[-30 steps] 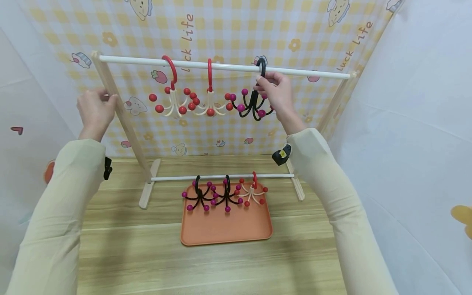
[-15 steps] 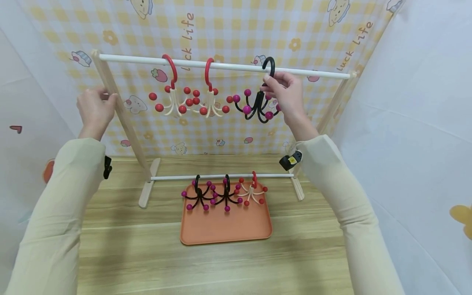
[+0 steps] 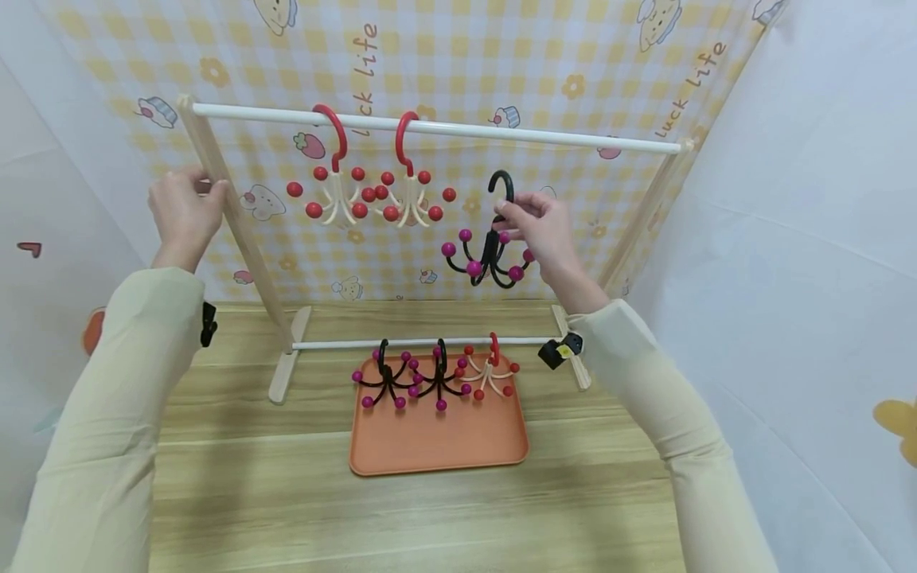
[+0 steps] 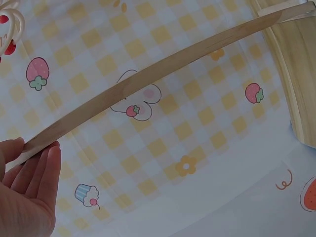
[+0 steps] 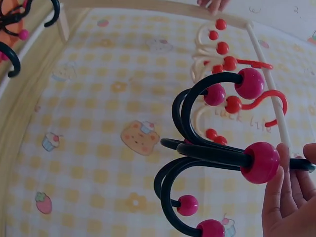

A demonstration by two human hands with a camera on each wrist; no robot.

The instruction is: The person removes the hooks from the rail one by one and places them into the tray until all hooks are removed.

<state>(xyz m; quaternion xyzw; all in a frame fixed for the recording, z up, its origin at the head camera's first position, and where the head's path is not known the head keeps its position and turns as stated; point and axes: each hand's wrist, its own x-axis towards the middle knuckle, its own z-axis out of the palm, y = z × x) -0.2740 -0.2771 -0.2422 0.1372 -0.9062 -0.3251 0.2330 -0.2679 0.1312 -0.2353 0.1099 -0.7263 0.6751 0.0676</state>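
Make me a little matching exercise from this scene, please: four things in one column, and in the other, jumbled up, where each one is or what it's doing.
Column one
1. Left hand
2. Right hand
3. Orange tray
4. Upper white bar

Column two
A. Lies on the wooden table
B. Grips a wooden post
C. Bears two red-hooked hangers
D. Pinches a black hanger

Right pairs: 1-B, 2-D, 3-A, 4-C

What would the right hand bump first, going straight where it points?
Past the black hanger it holds, the right hand would probably meet the nearer red-hooked hanger on the white rail, or the checked backdrop: depth is unclear.
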